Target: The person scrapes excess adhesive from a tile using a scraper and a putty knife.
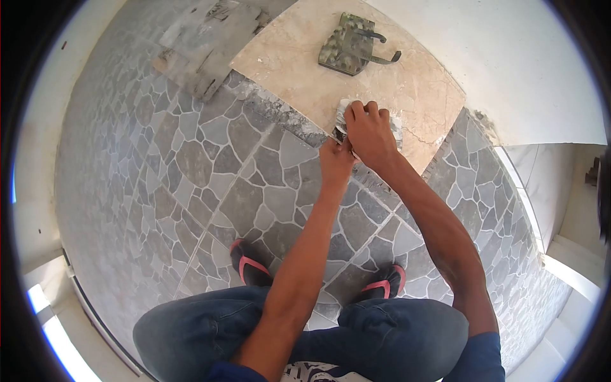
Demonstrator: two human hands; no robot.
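At the near edge of the beige slab (pixel 286 60), a white-smeared thing (pixel 342 116) lies mostly hidden; your right hand (pixel 370 132) grips it, fingers bent; your left hand's (pixel 336 158) hold can't be told.

This looked like a home, or a walled passage beside one, under repair. A stone-patterned floor (pixel 245 191) ran between pale walls (pixel 534 83), mortar-like rubble (pixel 286 118) lined a beige slab's (pixel 286 57) lower-left edge, and the person wore flip-flops (pixel 256 270).
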